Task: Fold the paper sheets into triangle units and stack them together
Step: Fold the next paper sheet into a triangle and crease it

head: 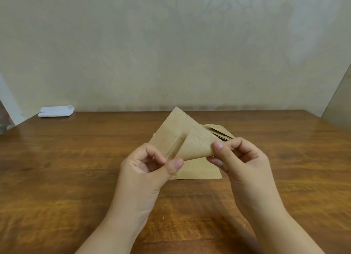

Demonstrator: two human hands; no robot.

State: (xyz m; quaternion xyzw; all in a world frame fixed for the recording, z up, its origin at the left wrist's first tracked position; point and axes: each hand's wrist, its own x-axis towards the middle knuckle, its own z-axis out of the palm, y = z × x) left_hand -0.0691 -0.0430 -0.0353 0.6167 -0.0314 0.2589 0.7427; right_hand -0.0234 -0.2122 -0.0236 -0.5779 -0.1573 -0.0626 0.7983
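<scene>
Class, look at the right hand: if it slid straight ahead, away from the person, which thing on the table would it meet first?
Probably the stack of folded paper units lying just beyond the right hand, which pinches the paper being folded. Depth is uncertain: the hand seems raised above the table, so it might pass over them.

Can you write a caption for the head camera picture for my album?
Two hands, left hand and right hand, fold a brown paper sheet above a wooden table.

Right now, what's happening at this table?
A person is folding a brown paper sheet in the air above a wooden table. The left hand pinches its lower left part, and the right hand pinches its right corner. More brown paper lies flat underneath, with a stack behind. A folded white cloth sits far left.
</scene>
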